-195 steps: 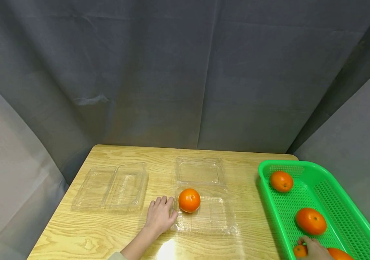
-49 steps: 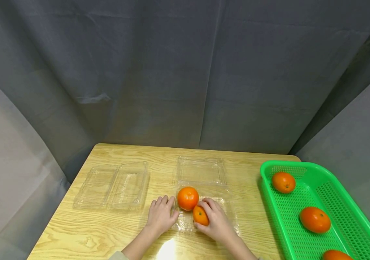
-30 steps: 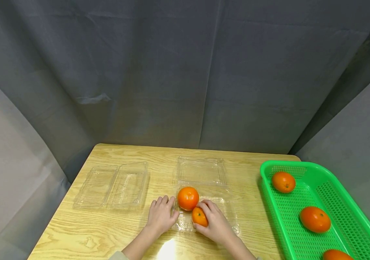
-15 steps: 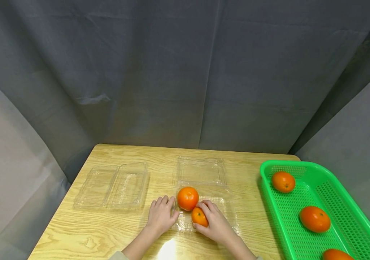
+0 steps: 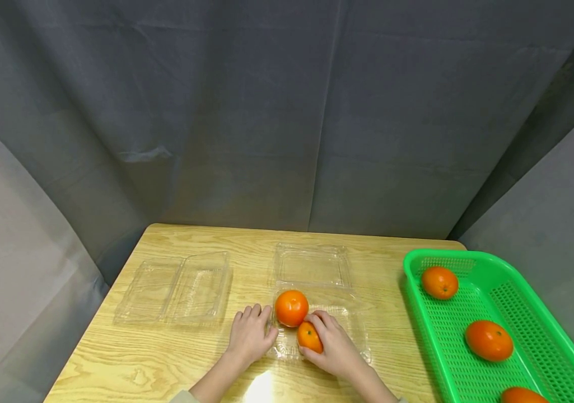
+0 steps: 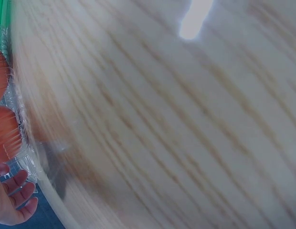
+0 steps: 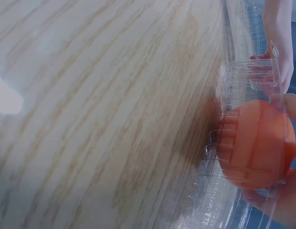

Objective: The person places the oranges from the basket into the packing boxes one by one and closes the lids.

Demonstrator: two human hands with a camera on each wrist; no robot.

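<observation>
My right grip [image 5: 334, 348] is curled round a spherical orange fruit [image 5: 309, 338] in a clear plastic clamshell [image 5: 354, 331]; left grip [image 5: 250, 334] relaxed, empty.

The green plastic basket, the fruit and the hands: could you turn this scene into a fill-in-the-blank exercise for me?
1. In the head view, the green perforated plastic basket shows ___ round orange fruits.
2. The person's ___ hand grips another orange fruit.
3. Counting that one, the hinged clear plastic box around it contains ___ fruits.
4. That box's lid is not shut but ___.

Missing words: three; right; two; open.
</observation>
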